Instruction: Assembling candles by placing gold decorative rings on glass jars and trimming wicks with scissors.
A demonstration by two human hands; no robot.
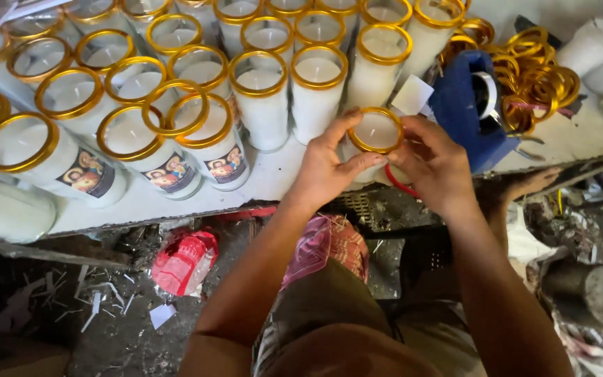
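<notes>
Just right of the frame's centre, both hands meet around one glass candle (375, 134) standing at the near edge of the white surface (273, 183). The left hand (326, 167) curls around the jar's left side with its thumb laid across the front, and the right hand (433, 164) closes in from the right; fingertips of both pinch a gold ring (375, 112) that sits on the jar's mouth. Both hands are narrowed onto ring and jar, holding them together.

To seat the ring well, I judge it should lie level on the rim, with even pressure all round rather than on one side, while the left hand steadies the glass so it does not slide off the edge. A red band (398, 183) shows just below the right hand; what it belongs to I cannot tell.

Across the upper left and top of the frame stand rows of finished candles (259, 91), each already capped in gold, some with picture labels (169, 173). They crowd close to the left hand, so an elbow or a tipped jar could knock them. At upper right lies a loose heap of gold rings (539, 84) beside a blue cloth (458, 112), and bare white candles (594, 45) lie beyond. Below the surface the floor (106, 321) is littered with wax scraps and a red wrapper (184, 262).
</notes>
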